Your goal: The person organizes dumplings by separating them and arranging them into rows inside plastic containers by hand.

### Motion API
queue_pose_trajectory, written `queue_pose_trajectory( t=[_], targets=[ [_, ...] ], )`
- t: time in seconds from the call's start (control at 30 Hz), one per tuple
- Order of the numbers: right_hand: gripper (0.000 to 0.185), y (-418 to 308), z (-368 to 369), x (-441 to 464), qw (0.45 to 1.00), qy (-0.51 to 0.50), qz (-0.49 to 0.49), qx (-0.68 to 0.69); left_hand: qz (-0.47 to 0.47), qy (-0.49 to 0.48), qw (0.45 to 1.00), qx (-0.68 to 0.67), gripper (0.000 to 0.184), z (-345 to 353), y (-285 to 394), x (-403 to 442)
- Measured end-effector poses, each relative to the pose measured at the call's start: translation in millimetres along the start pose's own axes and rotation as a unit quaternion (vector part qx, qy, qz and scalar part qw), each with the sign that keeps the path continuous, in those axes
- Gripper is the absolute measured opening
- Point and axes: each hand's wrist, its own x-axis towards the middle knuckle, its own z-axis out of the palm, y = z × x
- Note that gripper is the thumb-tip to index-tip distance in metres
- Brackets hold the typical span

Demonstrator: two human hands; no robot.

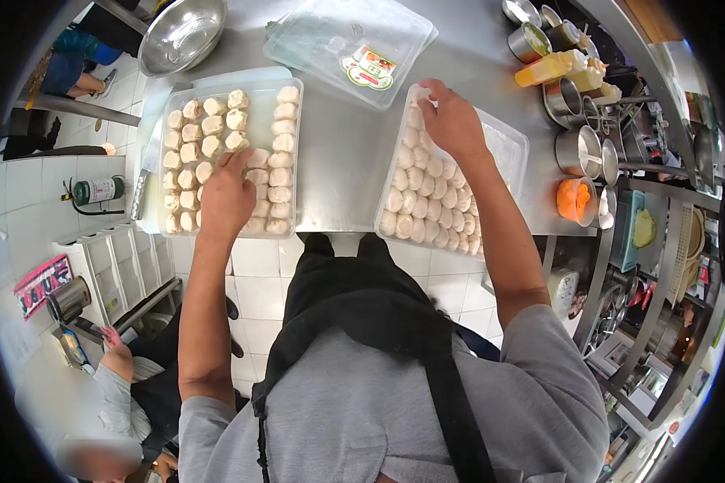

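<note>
Grey shirt (pixel 338 419), black apron (pixel 354 322); cream dough balls (pixel 435 189); yellow bottles (pixel 544 69); orange contents in container (pixel 573 200).

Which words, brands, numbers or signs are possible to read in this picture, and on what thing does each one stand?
"EZI", as it appears: sticker on the clear plastic lid; its smaller print is too small.
Pink sign: dark letters, too blurred.
Fire extinguisher: label too small.
</note>
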Motion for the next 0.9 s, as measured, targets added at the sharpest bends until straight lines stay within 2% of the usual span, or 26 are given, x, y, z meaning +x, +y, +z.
queue_pose_trajectory(
  t=[0.07, 0.17, 0.27, 0.37, 0.5, 0.57, 0.67, 0.77, 0.8, 0.83, 0.87, 0.9],
  targets=[
    [0.035, 3.1, -6.9, -6.6, 0.999, -0.010, 0.032, 0.031, 0.001, 0.002, 1.000, 0.003, 0.054, -0.6, 1.5, -1.3],
    [0.037, 22.2, -10.4, -16.8, 0.984, -0.131, -0.017, 0.121, -0.003, 0.006, 1.000, 0.009, 0.055, -3.7, 5.7, -3.0],
    [0.039, 21.2, -8.6, -32.0, 0.984, -0.141, -0.014, 0.110, -0.002, 0.009, 1.000, 0.005, 0.055, -2.2, 6.7, -2.5],
    [0.035, 18.3, -14.3, -37.0, 0.981, -0.154, 0.032, 0.114, -0.003, 0.009, 1.000, 0.005, 0.055, -3.0, 7.3, -1.8],
    [0.032, 23.3, -12.5, -44.8, 0.993, -0.074, 0.043, 0.086, -0.004, 0.006, 1.000, 0.004, 0.055, -5.0, 11.2, -1.0],
    [0.034, 21.4, -22.1, -50.0, 0.994, -0.056, 0.024, 0.094, -0.008, 0.008, 1.000, 0.000, 0.054, -7.3, 10.4, -2.2],
    [0.037, 42.1, -27.9, -48.8, 0.980, -0.079, -0.169, 0.073, -0.011, 0.005, 1.000, -0.010, 0.054, -7.5, 11.1, -2.2],
    [0.043, 65.8, -25.3, -40.2, 0.976, -0.128, -0.178, -0.005, 0.007, 0.021, 1.000, -0.013, 0.054, -5.1, 6.1, -1.6],
    [0.041, 76.3, -19.9, -37.2, 0.980, -0.102, -0.167, 0.034, 0.012, 0.038, 0.999, -0.001, 0.053, -1.2, 3.7, -2.0],
    [0.034, 71.3, -16.2, -37.8, 0.993, -0.064, -0.096, 0.035, 0.016, 0.055, 0.998, 0.014, 0.053, -1.8, 0.4, -3.6],
    [0.032, 79.8, -11.2, -34.6, 0.994, -0.034, -0.086, 0.049, -0.006, 0.054, 0.998, 0.013, 0.051, -4.1, 1.2, -3.8],
    [0.033, 57.7, -22.4, -34.2, 0.998, -0.045, 0.021, 0.040, -0.023, 0.051, 0.998, 0.006, 0.050, -3.5, 3.0, -2.9]
  ],
)
